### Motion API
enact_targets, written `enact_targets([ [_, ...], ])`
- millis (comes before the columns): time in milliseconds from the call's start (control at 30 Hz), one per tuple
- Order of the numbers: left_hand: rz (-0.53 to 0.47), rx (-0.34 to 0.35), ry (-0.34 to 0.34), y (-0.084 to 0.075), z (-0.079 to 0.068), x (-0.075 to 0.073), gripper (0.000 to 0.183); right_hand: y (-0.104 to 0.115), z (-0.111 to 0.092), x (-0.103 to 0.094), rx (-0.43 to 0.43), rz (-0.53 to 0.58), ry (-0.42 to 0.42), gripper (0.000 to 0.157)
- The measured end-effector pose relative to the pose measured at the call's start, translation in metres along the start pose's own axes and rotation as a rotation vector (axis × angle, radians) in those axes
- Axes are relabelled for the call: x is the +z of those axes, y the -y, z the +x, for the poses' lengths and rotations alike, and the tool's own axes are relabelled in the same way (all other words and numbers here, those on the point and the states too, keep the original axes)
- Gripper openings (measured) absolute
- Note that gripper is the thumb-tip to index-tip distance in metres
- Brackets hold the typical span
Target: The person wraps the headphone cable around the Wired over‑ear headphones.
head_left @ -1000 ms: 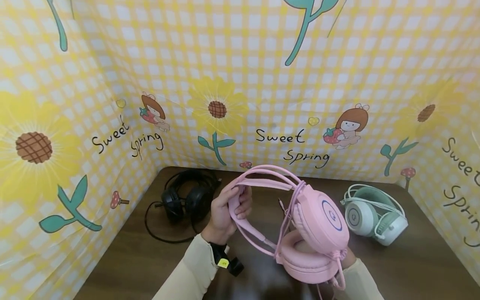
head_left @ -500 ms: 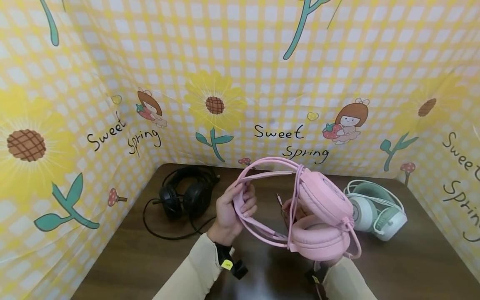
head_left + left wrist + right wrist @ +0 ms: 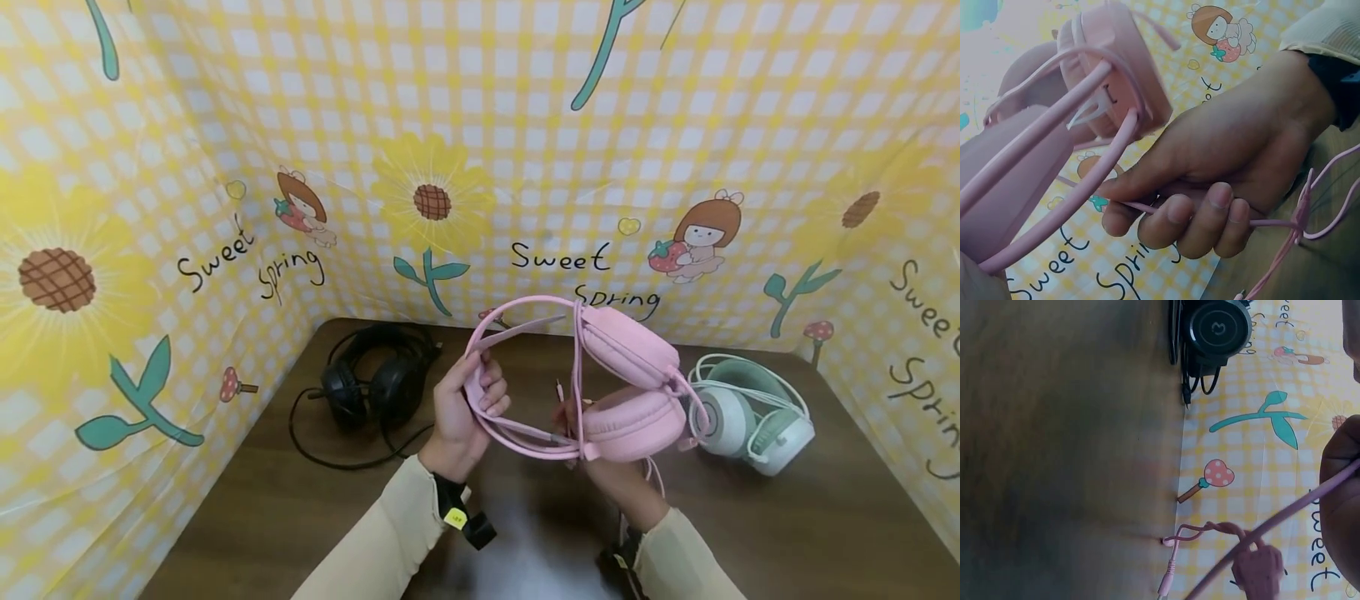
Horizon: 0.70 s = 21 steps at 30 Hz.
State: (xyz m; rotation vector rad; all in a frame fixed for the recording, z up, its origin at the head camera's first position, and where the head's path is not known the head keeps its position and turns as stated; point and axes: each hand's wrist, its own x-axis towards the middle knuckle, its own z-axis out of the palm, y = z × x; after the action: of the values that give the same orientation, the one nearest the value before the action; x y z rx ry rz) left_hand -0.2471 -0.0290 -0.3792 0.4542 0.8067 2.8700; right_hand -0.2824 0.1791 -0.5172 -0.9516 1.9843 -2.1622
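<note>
Pink headphones [image 3: 630, 350] are held up in the air above the brown table [image 3: 247, 517], near the middle, with both ear cups pointing to the right in the head view. The left hand [image 3: 467, 408] grips the top of the headband, its fingers curled round it. Pink cord is looped across the band, just beside the cups. In the head view, the right hand [image 3: 1204, 169] is partly hidden behind the lower cup, so that view does not fully show its grip. The left wrist view does: the fingers curl round a thin pink cord [image 3: 1272, 223], and the grip is narrow. That view also shows a small dark mark on one pink cup. I cannot tell if the right hand touches a cup too. The right wrist view shows a pink plug [image 3: 1166, 581] hanging down on its cord, bigger and clearer than in the head view. Black headphones [image 3: 393, 392] lie at the back left of the table, their cord curving round in front. Only the right wrist view shows the round badge on one black cup. Green and white headphones [image 3: 723, 425] sit at the right, and only the head view has them. Yellow checked cloth [image 3: 510, 150] with big flowers stands behind everything.
</note>
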Motion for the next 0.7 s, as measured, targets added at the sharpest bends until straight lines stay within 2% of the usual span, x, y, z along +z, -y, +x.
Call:
enact_targets([
  [33, -0.002, 0.002, -0.022, 0.0, 0.001, 0.0, 0.019, 0.026, -0.006, 0.012, 0.085, -0.105, -0.071, 0.04],
  [133, 0.0, 0.0, -0.06, 0.0, 0.003, 0.0, 0.017, 0.078, -0.006, 0.033, 0.159, -0.187, -0.054, 0.037],
  [167, 0.003, 0.001, -0.067, 0.001, 0.004, 0.0, 0.016, 0.09, -0.007, 0.038, 0.19, -0.205, -0.052, 0.034],
  [233, 0.026, 0.013, -0.07, 0.0, 0.004, 0.001, 0.015, 0.101, -0.007, 0.043, 0.238, -0.227, -0.052, 0.033],
  [300, 0.063, 0.044, -0.069, 0.0, 0.005, 0.001, 0.014, 0.105, -0.008, 0.046, 0.252, -0.202, -0.052, 0.031],
  [467, 0.157, 0.131, -0.075, -0.002, 0.006, 0.0, 0.006, 0.088, -0.011, 0.046, 0.218, -0.151, -0.038, 0.029],
  [567, 0.179, 0.141, -0.08, -0.002, 0.006, -0.001, 0.004, 0.078, -0.013, 0.044, 0.238, -0.218, -0.032, 0.034],
  [700, 0.185, 0.149, -0.084, -0.002, 0.009, -0.004, 0.005, 0.073, -0.014, 0.042, 0.306, -0.251, -0.036, 0.044],
])
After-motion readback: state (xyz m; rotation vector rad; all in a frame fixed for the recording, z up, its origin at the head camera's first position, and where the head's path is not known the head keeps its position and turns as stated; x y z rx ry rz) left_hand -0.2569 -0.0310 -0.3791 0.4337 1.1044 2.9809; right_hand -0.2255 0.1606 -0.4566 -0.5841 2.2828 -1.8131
